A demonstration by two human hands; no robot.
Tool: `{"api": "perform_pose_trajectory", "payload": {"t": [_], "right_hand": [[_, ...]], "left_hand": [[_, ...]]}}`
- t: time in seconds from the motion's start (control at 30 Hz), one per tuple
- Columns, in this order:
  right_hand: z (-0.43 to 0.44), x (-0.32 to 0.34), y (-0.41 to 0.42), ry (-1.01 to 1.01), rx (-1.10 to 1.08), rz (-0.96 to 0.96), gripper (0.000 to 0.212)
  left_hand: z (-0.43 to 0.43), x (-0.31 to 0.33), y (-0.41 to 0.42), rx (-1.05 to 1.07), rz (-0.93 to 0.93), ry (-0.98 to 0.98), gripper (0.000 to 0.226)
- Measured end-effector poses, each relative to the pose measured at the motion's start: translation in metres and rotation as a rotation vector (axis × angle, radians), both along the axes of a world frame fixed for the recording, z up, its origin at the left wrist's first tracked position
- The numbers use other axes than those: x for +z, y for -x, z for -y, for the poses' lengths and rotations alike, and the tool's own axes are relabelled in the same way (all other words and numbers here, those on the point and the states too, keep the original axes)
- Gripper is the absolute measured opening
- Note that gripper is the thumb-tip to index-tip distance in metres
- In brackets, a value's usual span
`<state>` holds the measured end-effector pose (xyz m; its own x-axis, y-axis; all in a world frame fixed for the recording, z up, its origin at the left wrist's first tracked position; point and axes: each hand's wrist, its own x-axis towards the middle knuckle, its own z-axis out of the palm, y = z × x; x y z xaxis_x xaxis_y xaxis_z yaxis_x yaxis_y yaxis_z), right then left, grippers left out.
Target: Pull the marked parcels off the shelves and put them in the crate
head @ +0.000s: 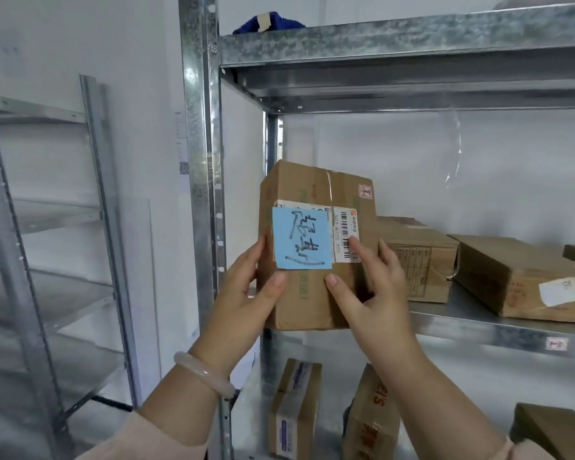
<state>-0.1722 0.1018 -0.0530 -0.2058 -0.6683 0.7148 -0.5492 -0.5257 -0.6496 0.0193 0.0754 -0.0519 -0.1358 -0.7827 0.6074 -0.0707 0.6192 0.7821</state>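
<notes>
The marked parcel (312, 184) is in the middle of the frame, at the left end of the middle shelf (478, 330). It is a brown box with a blue note (302, 239) stuck on its front, and the note has writing on it. The box stands up tall, so its long side goes up and down. The left hand (243, 293) holds its left side and the right hand (379, 293) holds its right side. On each hand the thumb presses on the front and the other fingers curl round the side. One finger of the right hand lies on the white label by the note. Both hands are just as near, and the box sits right between them. Its bottom edge is down at the front edge of the shelf. I cannot tell if it rests there or is lifted a little. A metal post (201, 161) stands just beside the box on the left. Another parcel (419, 257) sits close behind it on the right. So I think the way out is straight back toward the person, not sideways. The crate is not in the frame, so the box has yet to be carried to it. More boxes stand on the shelf below.
</notes>
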Motion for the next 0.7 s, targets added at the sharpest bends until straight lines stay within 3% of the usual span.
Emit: {"api": "perform_pose_trajectory", "payload": {"t": [0.1,0.23,0.4,0.53,0.7], "right_hand": [[-0.007,-0.014,0.0,0.007,-0.005,-0.051,0.059],[-0.024,-0.035,-0.003,-0.01,-0.012,-0.089,0.061],[-0.059,-0.059,-0.021,-0.015,-0.102,-0.085,0.063],[-0.083,-0.082,-0.054,0.0,-0.185,-0.095,0.062],[-0.101,-0.119,-0.138,-0.094,-0.136,-0.115,0.06]], "left_hand": [[-0.017,-0.013,0.002,0.082,0.036,0.05,0.075],[-0.027,-0.041,-0.004,-0.008,-0.073,0.062,0.078],[-0.045,-0.065,-0.025,0.043,0.203,0.146,0.069],[-0.064,-0.084,-0.056,-0.052,0.222,0.139,0.052],[-0.086,-0.121,-0.143,-0.005,0.252,0.057,0.053]]}}
